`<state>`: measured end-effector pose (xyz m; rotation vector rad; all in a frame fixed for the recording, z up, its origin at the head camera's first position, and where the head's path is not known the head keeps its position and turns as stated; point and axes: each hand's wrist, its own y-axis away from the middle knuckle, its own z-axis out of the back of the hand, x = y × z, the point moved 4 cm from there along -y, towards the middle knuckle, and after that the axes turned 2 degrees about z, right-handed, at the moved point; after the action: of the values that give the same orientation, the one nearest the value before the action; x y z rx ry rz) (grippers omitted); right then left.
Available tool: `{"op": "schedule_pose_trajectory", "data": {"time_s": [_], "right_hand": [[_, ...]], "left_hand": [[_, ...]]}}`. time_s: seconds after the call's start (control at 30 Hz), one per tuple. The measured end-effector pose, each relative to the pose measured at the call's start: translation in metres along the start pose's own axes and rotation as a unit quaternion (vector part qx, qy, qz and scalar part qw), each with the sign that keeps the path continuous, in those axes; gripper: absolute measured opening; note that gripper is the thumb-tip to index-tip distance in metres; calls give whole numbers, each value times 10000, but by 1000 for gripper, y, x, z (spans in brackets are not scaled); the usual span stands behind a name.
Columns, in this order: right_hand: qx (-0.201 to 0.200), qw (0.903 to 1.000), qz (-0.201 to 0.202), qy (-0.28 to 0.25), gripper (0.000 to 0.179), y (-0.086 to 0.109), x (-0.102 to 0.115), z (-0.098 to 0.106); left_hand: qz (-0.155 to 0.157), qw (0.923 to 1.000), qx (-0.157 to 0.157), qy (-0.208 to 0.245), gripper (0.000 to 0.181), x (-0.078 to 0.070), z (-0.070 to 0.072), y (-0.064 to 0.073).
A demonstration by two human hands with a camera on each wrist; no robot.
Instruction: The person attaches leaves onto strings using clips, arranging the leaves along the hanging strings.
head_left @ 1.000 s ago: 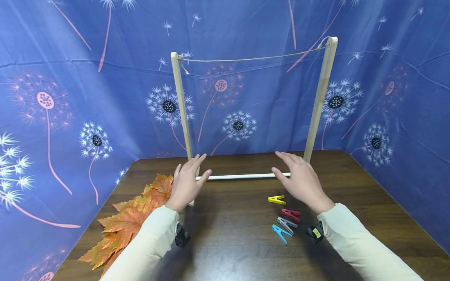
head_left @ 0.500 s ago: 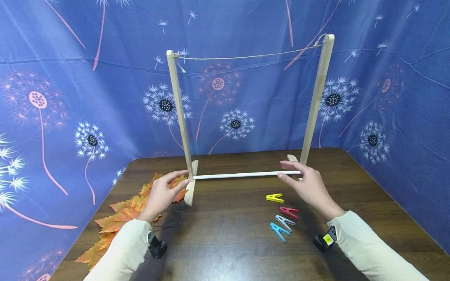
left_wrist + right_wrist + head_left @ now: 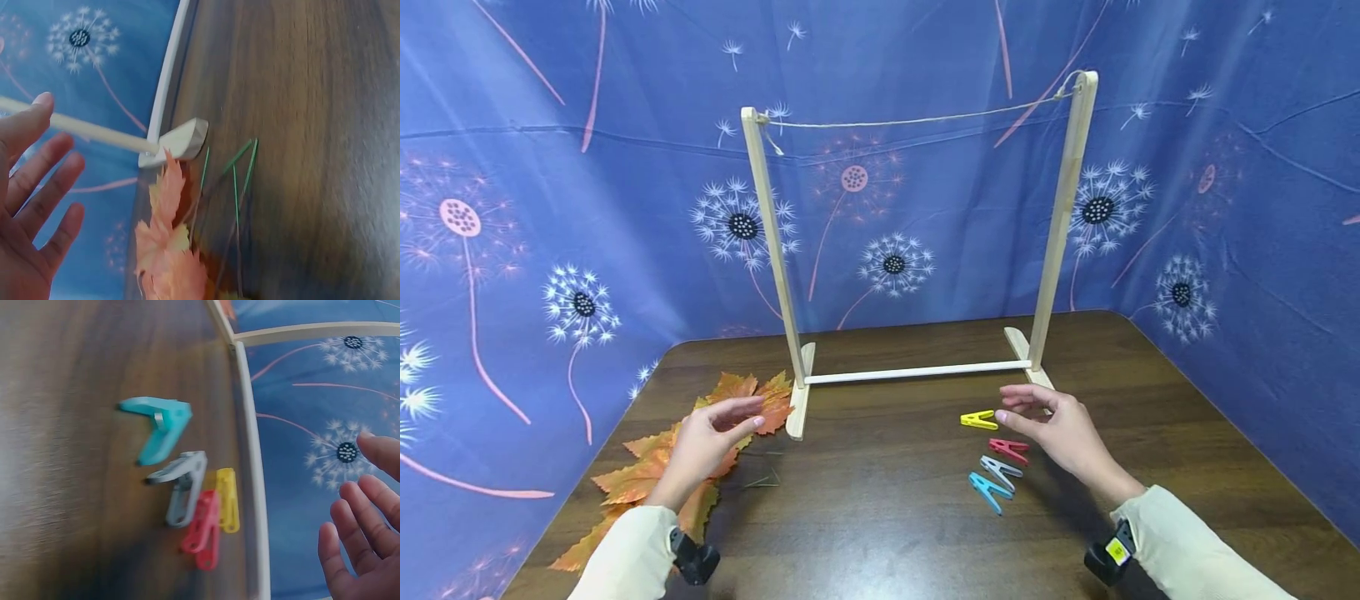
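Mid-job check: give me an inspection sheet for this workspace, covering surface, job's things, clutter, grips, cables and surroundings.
Surface: dark brown wood-grain table, shiny near the front.
Job's things: yellow plastic clothespin, red plastic clothespin, grey plastic clothespin and light-blue plastic clothespin lie at centre-right; orange maple-shaped leaves lie at left; pale wooden frame stands with beige twine strung between its posts.
Clutter: nothing seen.
Grips: left grip, a bare hand, is by the leaves; right grip, likewise bare, is near the yellow clothespin; both hold nothing.
Cables: nothing seen.
Surroundings: blue dandelion-print fabric behind and at both sides.
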<state>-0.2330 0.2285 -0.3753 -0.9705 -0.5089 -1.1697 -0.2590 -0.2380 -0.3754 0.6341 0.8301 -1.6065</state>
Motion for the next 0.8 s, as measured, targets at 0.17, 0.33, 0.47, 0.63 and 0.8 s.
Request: {"op": "schedule_pose_trajectory", "data": {"time_s": [0.17,0.33,0.47,0.63,0.8], "right_hand": [[187,9998,-109,-55,33,13,-5,-6],[496,9986,-199,1,31,26,-10,-16],[635,9977,-216,42,28,38,-12,-23],[827,9963,-211,51,27,51,-19,-30],[916,9952,-299,186,26,61,-25,-31]], "left_hand": [[164,9997,56,-156,35,10,8,9],[418,9984,247,-280,35,23,9,21],[461,9973,287,-499,29,32,4,29],[403,9958,358,-733,24,41,-2,40],[62,9944,598,-871,21,46,-9,46]]}}
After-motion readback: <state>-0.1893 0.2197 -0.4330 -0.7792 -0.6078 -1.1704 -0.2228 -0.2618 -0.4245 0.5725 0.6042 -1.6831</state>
